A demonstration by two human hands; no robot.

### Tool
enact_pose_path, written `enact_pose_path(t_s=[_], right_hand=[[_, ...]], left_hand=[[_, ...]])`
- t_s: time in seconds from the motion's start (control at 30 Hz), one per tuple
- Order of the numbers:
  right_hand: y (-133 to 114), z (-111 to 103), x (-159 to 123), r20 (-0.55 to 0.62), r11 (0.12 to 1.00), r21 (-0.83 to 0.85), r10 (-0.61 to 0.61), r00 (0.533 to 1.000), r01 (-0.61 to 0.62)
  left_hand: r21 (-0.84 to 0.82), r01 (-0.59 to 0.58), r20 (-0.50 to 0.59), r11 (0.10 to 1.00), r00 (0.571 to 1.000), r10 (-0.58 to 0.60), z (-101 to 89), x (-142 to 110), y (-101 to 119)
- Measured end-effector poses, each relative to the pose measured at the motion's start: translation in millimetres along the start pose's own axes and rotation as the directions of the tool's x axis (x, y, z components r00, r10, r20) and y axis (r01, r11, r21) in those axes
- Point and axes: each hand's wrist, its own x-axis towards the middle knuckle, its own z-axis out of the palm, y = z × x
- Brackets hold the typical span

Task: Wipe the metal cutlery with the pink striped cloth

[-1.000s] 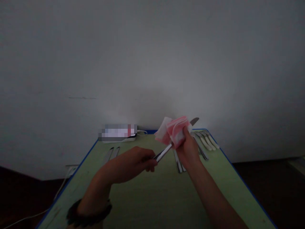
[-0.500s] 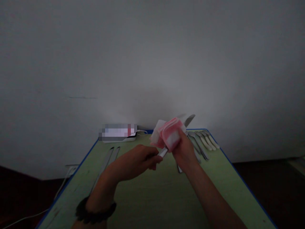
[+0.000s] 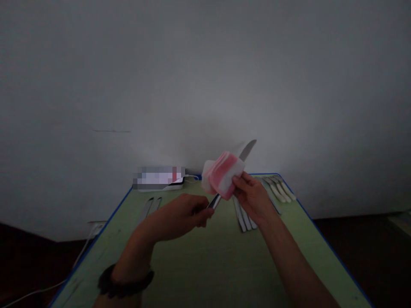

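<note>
A table knife [image 3: 248, 149] is held up above the table, its blade pointing up and to the right. My left hand [image 3: 189, 211] is closed on the lower end of its handle. My right hand [image 3: 253, 194] pinches a folded pink-and-white cloth [image 3: 226, 174], which is wrapped around the middle of the knife and hides that stretch. Beneath my right hand, several knife handles [image 3: 245, 218] lie side by side, partly covered by the hand.
On the green table [image 3: 205, 265], several cream-handled pieces of cutlery [image 3: 282, 190] lie at the back right. Two knives [image 3: 150, 207] lie left, partly behind my left forearm. A phone-like device [image 3: 159, 179] with a white cable [image 3: 192, 176] stands by the wall [image 3: 205, 85].
The knife and cloth have risen slightly and shifted left. My right hand's fingers have shifted on the cloth, now pinching its right edge. More knife handles show below.
</note>
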Motion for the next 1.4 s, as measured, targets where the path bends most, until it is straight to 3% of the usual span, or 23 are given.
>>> enact_pose_path(t_s=[0.17, 0.33, 0.43, 0.67, 0.93, 1.07, 1.27, 1.4], right_hand=[[8.0, 3.2, 1.6, -0.054, 0.994, 0.106, 0.0, 0.999, 0.006], [7.3, 5.2, 4.6, -0.06, 0.938, 0.344, 0.073, 0.996, -0.048], [1.7, 7.5, 6.0, -0.063, 0.915, 0.404, 0.027, 0.998, 0.001], [9.8, 2.0, 9.1, -0.161, 0.945, 0.32, -0.013, 0.987, 0.064], [11.5, -1.4, 8.5, -0.222, 0.965, 0.251, -0.026, 0.975, 0.083], [6.4, 4.4, 5.4, -0.192, 0.964, 0.259, -0.006, 0.981, 0.056], [9.9, 12.4, -2.4, -0.027, 0.994, 0.108, 0.003, 1.0, 0.0], [13.6, 11.6, -3.6, -0.083, 0.998, 0.053, -0.033, 0.996, 0.038]], left_hand=[[-0.058, -0.003, 0.021, 0.998, 1.0, 0.005, 12.0, 9.3, 6.8], [-0.16, 0.1, 0.016, 0.982, 0.995, -0.099, 20.4, 17.2, 8.1], [-0.183, 0.099, 0.031, 0.978, 0.995, -0.095, 20.8, 18.2, 8.2], [-0.19, 0.04, 0.025, 0.981, 0.999, -0.036, 19.5, 16.4, 6.5], [-0.132, 0.085, 0.052, 0.988, 0.996, -0.078, 23.6, 17.6, 4.3], [-0.145, 0.055, 0.01, 0.988, 0.998, -0.054, 24.7, 19.7, 5.5], [-0.188, 0.006, -0.111, 0.982, 0.993, -0.027, 26.6, 25.2, 5.7], [-0.249, -0.067, -0.092, 0.966, 0.995, 0.046, 23.3, 22.2, 7.7]])
